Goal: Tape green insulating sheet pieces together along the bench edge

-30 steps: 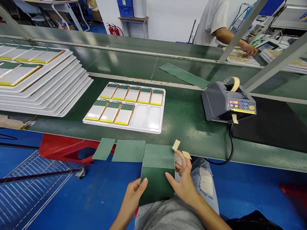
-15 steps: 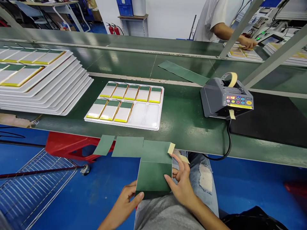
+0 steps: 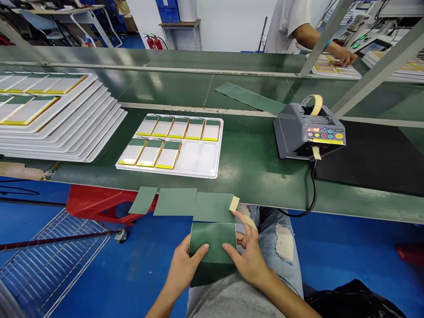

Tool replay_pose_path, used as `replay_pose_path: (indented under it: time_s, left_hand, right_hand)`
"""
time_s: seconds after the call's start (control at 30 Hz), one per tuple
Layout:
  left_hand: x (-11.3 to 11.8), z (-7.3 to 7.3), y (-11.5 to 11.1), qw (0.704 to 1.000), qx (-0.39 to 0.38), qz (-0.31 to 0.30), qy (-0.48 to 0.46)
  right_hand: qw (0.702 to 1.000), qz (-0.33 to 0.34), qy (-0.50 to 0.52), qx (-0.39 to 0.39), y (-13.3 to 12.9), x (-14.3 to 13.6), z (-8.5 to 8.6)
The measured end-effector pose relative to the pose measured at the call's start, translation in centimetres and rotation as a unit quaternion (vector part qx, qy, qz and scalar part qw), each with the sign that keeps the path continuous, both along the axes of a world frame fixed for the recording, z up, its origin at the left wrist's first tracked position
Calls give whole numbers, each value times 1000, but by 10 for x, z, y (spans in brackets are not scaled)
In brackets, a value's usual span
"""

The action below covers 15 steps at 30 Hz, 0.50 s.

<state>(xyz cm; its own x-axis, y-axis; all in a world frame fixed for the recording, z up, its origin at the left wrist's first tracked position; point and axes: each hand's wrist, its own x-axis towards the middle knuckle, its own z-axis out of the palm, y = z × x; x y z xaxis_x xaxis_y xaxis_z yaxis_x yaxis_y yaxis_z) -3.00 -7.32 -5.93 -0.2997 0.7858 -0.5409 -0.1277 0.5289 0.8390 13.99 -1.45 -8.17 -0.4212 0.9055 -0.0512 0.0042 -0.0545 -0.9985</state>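
Note:
A green sheet (image 3: 213, 236) with straight creases is held in front of my lap, its lower part bent downward. My left hand (image 3: 184, 266) grips its left edge, thumb on top and fingers underneath. On the opposite edge, my right hand (image 3: 251, 261) pinches it with the thumb on top; the index finger points up. A short piece of cream tape (image 3: 234, 203) is at that fingertip, and a second tape piece (image 3: 251, 221) shows behind the finger. Flat green panels (image 3: 175, 202) extend leftward from the sheet's far end, along the table edge.
On the green table (image 3: 247, 176) lies a white tray (image 3: 202, 170) of flat, yellow-edged pieces. Stacked trays (image 3: 96, 128) stand left, a tape dispenser (image 3: 309, 132) right, beside a black mat (image 3: 374, 159). A green strip (image 3: 250, 98) lies behind. Across the table, a co-worker's hand (image 3: 343, 55) touches another tray.
My left hand has moved up along the sheet's edge, and its thumb now lies further onto the surface. The lower part of the sheet hangs further down. My right hand keeps its grip.

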Motion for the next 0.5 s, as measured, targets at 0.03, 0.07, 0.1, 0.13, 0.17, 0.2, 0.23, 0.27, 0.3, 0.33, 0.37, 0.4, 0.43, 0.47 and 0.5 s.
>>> replay_pose_path:
  time_s: [0.03,0.07,0.1,0.13,0.17,0.2,0.23,0.27,0.3,0.33,0.37,0.4,0.43,0.47,0.5]
  left_hand:
    - [2,0,-1,1000,0,8,9]
    - [4,1,-2,1000,-1,19,22]
    - [6,1,-3,999,-3,31,35]
    - [7,1,-4,998,-7,39,47]
    - [8,1,-6,997,-12,42,56]
    - [8,2,-8,997,-15,39,60]
    - [8,3,-10,998,-15,29,55]
    - [7,3,-12,999,-9,11,40]
    - [7,4,-13,1000,3,-12,17]
    - [7,6,-13,999,20,-37,-10]
    - [9,7,-12,997,38,-63,-36]
    - [11,9,-9,993,54,-86,-57]
    - [15,10,-5,990,63,-105,-73]
    - [19,11,1,987,67,-120,-84]
    - [25,12,8,985,68,-128,-91]
  right_hand:
    - [1000,0,11,-6,0,-1,2]
    - [1000,-3,24,-15,-1,-2,4]
    - [999,-10,37,-29,-2,-3,6]
    - [998,-16,47,-46,-2,-4,8]
    - [996,-19,53,-63,-3,-4,9]
    - [996,-18,53,-76,-3,-4,11]
    - [995,-17,47,-81,-3,-2,13]
    - [996,-14,37,-80,-2,1,15]
    - [997,-11,24,-75,0,5,18]
    - [998,-12,10,-67,2,10,20]
    - [998,-19,-1,-57,5,15,23]
    - [998,-32,-8,-48,8,21,26]
    - [998,-53,-13,-36,10,27,28]
    - [997,-78,-16,-20,13,33,30]
    - [995,-102,-19,2,15,38,32]
